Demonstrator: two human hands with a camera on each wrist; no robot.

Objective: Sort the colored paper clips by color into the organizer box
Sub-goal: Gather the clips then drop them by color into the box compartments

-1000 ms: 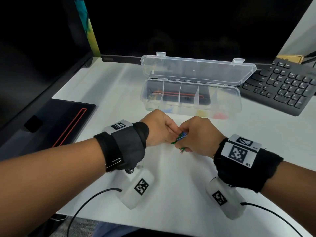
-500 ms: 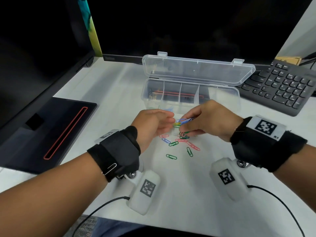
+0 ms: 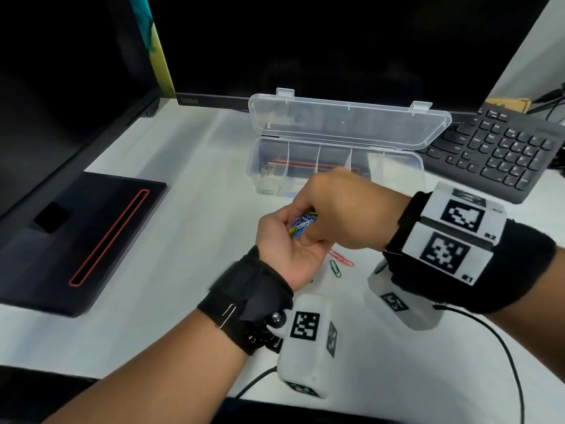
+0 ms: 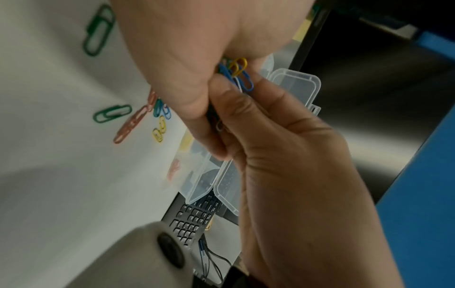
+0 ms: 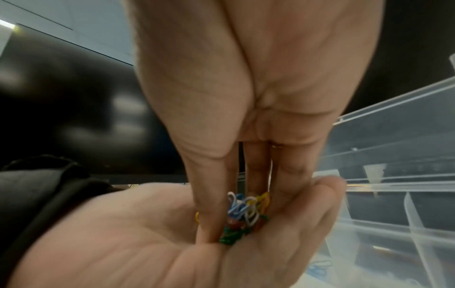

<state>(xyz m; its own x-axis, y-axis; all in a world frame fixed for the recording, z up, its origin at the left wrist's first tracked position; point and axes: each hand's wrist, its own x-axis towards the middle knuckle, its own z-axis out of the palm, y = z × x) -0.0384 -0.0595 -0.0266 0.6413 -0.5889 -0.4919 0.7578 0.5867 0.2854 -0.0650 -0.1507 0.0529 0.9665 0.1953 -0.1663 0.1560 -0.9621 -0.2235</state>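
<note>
A mixed bunch of colored paper clips (image 3: pixel 301 224) lies in my left hand (image 3: pixel 287 228), which is turned palm up with its fingers curled round them. My right hand (image 3: pixel 312 229) comes down from above, its thumb and fingers pinching into the same bunch (image 5: pixel 243 212). Blue, yellow and white clips (image 4: pixel 238 75) stick out between the two hands. Below the hands, loose red clips (image 3: pixel 341 257) and a green one (image 3: pixel 335 268) lie on the table. More green (image 4: pixel 112 114), red (image 4: pixel 130 124) and yellow clips (image 4: pixel 159 129) lie there too. The clear organizer box (image 3: pixel 394 166) stands just behind, lid (image 3: pixel 348 123) open.
A black keyboard (image 3: pixel 501 151) lies at the right of the box. A dark monitor base with a red stripe (image 3: pixel 91 237) sits on the left, and a large dark screen (image 3: pixel 305 41) rises behind. Cables (image 3: pixel 501 344) run from the wrist cameras over the white table (image 3: pixel 171 301).
Both hands rose from the pile on the table with a bunch of clips. My left hand turned palm up under it, and my right hand moved over it from above.
</note>
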